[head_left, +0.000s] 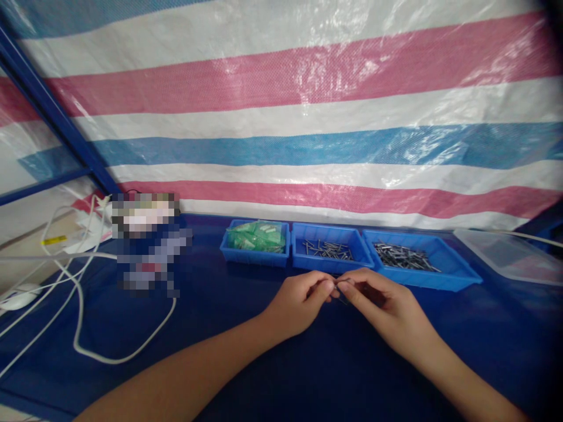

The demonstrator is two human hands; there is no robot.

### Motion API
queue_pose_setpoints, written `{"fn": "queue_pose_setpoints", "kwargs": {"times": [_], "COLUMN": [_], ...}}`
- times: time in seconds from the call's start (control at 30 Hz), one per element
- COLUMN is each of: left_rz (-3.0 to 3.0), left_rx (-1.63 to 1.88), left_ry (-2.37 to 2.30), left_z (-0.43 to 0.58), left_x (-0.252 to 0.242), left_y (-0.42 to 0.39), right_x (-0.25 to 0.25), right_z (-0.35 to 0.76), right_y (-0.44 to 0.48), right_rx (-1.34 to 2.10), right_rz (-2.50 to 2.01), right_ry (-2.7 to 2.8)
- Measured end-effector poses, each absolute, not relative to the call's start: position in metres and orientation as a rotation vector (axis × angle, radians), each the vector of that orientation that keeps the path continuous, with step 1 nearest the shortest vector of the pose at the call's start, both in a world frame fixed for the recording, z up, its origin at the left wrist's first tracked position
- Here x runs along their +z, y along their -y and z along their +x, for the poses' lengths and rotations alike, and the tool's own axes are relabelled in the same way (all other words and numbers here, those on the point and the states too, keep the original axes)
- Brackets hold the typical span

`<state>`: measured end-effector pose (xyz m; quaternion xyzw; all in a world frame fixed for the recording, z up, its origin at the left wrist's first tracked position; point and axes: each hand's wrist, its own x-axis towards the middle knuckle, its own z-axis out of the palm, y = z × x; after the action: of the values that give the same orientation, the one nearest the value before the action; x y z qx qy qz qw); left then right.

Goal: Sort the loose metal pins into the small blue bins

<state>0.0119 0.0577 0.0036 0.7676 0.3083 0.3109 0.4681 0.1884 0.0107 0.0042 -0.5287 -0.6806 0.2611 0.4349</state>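
My left hand [303,298] and my right hand [387,308] meet over the blue tabletop, just in front of the bins. Both are closed in a pinch, with thumbs and fingertips almost touching. Between them shows a small, thin, dark metal piece [338,286]; the fingers cover most of it, so its exact kind is unclear. Behind the hands, the middle blue bin [303,262] holds loose thin metal pins or screws [329,249]. More such metal pieces [402,257] lie in the right blue bin [457,280].
Green plastic packets [257,236] fill the left blue bin [253,257]. A clear plastic lid [505,255] lies far right. White cables [79,328] loop across the left of the blue table [211,310], near a white mouse [18,297] and blurred-out items. A striped sheet [308,88] hangs behind.
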Motion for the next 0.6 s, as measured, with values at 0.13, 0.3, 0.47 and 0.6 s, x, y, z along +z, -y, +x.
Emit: {"fn": "queue_pose_setpoints", "kwargs": {"times": [0.13,0.3,0.47,0.6], "left_rz": [2.06,2.056,1.928,1.963], "left_rx": [0.725,0.799,0.902,0.927], "left_ry": [-0.788,-0.82,-0.915,-0.917], "left_z": [0.013,0.013,0.012,0.013], "left_x": [0.004,0.002,0.001,0.003], "left_y": [-0.058,-0.057,-0.057,-0.055], "right_x": [0.004,0.01,0.017,0.022], "right_z": [0.19,0.187,0.19,0.21], "right_y": [-0.011,-0.008,-0.008,-0.014], "right_rx": [0.543,0.465,0.341,0.128], "right_rz": [-1.373,-1.347,-1.363,-1.407], "right_ry": [1.734,1.793,1.899,1.916]}}
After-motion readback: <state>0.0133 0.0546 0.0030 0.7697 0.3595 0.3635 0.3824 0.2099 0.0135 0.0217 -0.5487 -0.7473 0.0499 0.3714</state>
